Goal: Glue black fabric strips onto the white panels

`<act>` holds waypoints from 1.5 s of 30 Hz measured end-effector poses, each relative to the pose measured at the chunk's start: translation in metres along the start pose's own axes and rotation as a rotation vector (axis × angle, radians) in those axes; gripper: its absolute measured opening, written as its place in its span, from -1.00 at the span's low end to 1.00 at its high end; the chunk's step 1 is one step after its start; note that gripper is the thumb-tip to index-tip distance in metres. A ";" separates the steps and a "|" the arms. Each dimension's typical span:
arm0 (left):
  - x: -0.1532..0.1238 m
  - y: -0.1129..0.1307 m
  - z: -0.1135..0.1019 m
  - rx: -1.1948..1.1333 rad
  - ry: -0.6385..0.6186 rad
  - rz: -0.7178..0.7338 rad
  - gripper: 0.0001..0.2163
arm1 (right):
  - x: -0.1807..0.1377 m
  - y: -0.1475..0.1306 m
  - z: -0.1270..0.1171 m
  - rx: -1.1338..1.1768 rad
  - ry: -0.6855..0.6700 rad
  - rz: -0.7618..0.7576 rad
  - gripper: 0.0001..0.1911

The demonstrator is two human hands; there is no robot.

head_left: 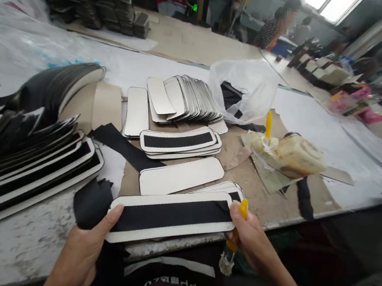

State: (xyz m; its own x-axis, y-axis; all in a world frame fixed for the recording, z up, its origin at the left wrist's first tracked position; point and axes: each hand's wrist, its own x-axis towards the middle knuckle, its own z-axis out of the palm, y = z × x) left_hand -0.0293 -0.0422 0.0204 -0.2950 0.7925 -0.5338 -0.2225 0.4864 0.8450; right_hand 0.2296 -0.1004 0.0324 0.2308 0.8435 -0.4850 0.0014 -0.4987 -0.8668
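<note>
A long white panel with rounded corners and a black strip along its middle (173, 217) is held at the table's front edge. My left hand (81, 250) grips its left end, thumb on top. At the other end, my right hand (250, 239) pinches the panel and also holds a yellow-handled brush (231, 246), its pale, coated bristles pointing down. Just beyond lie a plain white panel (181, 175) and several black-centred panels in a small stack (178, 142). A piece of black fabric (92, 201) lies beside my left hand.
Overlapping black-and-white panels (30, 177) fill the left side. White pieces (193, 100) stand in a fanned row behind, beside a clear plastic bag (244, 91). To the right is a yellowish glue-smeared container (296, 155) with an upright yellow handle (268, 124). People work farther back.
</note>
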 end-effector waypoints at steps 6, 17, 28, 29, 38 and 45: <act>-0.005 -0.002 0.006 0.072 0.040 0.091 -0.48 | 0.010 0.003 -0.007 -0.099 0.101 -0.046 -0.59; -0.008 0.002 0.009 -0.012 0.056 -0.115 -0.55 | 0.015 0.010 -0.012 0.072 0.080 -0.008 -0.63; -0.006 -0.009 0.000 -0.282 -0.192 -0.380 -0.58 | 0.011 0.006 -0.015 0.180 0.147 0.154 -0.59; -0.006 -0.010 -0.002 -0.283 -0.202 -0.361 -0.58 | 0.011 0.007 -0.016 0.140 0.164 0.158 -0.60; -0.008 -0.007 -0.008 -0.166 -0.258 -0.062 -0.49 | 0.014 0.015 -0.021 -0.010 0.188 0.188 -0.61; -0.011 -0.003 0.000 -0.209 -0.305 -0.144 -0.48 | 0.013 0.007 -0.014 0.021 0.178 0.159 -0.61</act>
State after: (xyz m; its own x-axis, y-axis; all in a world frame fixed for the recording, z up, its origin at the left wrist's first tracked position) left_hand -0.0259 -0.0522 0.0236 0.0358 0.8101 -0.5852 -0.4347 0.5399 0.7208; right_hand 0.2464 -0.0957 0.0217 0.3949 0.7051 -0.5890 -0.0683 -0.6168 -0.7841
